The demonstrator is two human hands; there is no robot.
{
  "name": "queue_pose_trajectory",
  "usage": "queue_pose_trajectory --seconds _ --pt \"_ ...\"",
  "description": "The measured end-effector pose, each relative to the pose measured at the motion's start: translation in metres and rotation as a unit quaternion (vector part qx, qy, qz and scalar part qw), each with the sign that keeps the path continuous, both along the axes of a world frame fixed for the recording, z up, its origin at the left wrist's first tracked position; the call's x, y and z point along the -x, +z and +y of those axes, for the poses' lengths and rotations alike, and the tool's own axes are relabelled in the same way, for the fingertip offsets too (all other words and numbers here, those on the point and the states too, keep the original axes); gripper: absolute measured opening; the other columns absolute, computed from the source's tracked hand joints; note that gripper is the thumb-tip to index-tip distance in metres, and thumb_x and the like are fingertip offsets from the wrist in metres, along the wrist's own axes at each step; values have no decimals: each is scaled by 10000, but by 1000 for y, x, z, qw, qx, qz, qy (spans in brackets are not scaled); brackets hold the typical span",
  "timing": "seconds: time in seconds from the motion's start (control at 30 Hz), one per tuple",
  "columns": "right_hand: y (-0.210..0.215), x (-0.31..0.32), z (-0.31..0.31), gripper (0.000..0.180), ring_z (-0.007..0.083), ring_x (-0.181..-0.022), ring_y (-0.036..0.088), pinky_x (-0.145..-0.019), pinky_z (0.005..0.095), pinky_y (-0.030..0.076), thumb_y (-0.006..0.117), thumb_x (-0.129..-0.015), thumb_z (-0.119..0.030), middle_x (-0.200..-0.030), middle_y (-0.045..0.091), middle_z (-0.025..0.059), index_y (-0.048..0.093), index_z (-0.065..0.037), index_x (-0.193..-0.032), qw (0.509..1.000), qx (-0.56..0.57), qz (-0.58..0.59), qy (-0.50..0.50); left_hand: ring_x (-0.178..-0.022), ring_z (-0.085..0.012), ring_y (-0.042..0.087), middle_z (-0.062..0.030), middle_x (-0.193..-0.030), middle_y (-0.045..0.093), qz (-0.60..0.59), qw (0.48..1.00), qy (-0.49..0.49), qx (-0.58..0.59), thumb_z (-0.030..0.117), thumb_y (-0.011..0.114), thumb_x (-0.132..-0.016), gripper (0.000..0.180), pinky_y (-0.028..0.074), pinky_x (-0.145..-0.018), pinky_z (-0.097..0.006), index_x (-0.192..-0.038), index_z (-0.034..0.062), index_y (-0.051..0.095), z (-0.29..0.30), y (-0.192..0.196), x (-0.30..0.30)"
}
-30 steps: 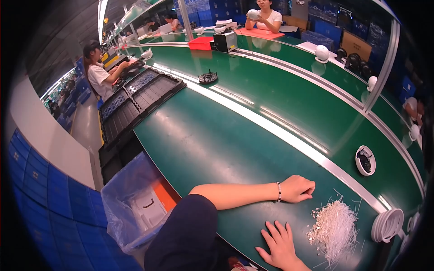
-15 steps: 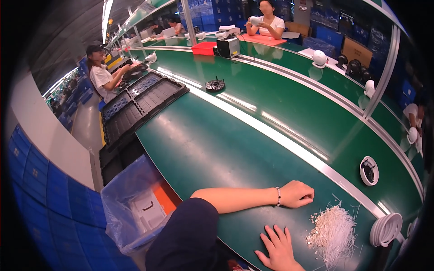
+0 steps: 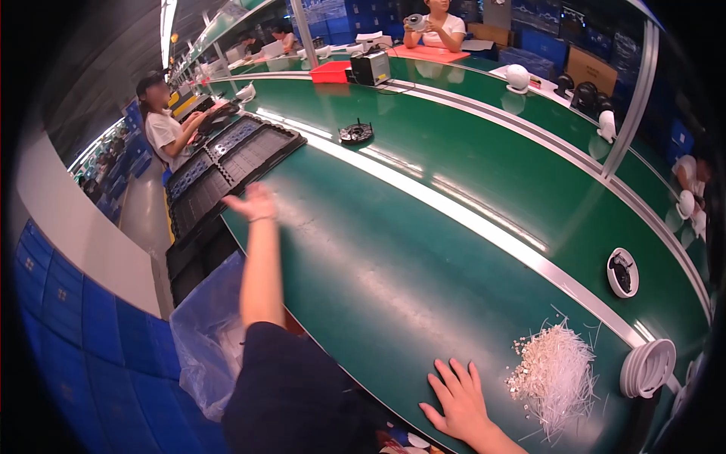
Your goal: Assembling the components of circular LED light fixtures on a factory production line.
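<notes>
Open left hand point(image 3: 257, 203) has swung from thin white strands point(image 3: 566, 378) to the left edge of the green surface point(image 3: 393, 272), near black plastic trays point(image 3: 263, 151); right hand point(image 3: 460, 402) lies spread.

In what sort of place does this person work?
Probably a factory assembly line: a long green bench bears a pile of pale parts, a black tray lies beside it, and a co-worker opposite holds a white piece.

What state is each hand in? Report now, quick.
Left hand: open, near the black tray, nothing seen in it.
Right hand: open, palm down on the green table, holding nothing visible.
</notes>
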State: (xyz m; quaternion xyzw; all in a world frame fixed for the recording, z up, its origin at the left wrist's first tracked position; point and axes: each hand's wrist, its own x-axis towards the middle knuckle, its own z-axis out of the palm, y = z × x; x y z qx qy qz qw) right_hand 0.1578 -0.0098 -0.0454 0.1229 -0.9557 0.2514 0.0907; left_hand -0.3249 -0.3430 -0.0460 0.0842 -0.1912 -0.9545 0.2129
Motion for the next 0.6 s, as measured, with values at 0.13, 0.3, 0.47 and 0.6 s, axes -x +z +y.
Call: queue_pose_trajectory --seconds 0.13,0.3,0.47,0.6 --pt "-2 -1 3 478 357 -1128 375 -947 555 230 666 -660 -288 -1216 436 150 541 -28 -1041 1000 -11 -6 -16 -833 -185 550 -71 -962 571 -56 993 83 66 818 370 -606 918 453 -685 -292 -1012 4 499 -87 3 -13" --pt "-2 -5 3 452 340 -1123 382 -936 548 251 639 -683 -311 -1215 429 147 549 -32 -1028 999 -29 -3 -16 -664 -145 513 -49 -769 589 -74 990 113 40 829 298 -623 894 436 -574 -256 -831 0 560 -105 25 -10" --pt "-2 -5 3 449 350 -1118 383 -938 550 244 642 -682 -303 -1217 428 147 550 -31 -1027 999 -29 -8 -21 -643 -137 517 -40 -758 592 -66 993 85 51 829 281 -628 891 436 -542 -252 -836 8 557 -115 29 -6" --pt "-3 -6 4 490 366 -1131 366 -939 561 231 673 -637 -275 -1225 421 155 537 -27 -1036 1000 -13 -5 -12 -564 -126 509 -39 -743 585 -132 969 106 182 546 436 -806 540 417 -461 -234 -1113 106 494 -125 22 6"
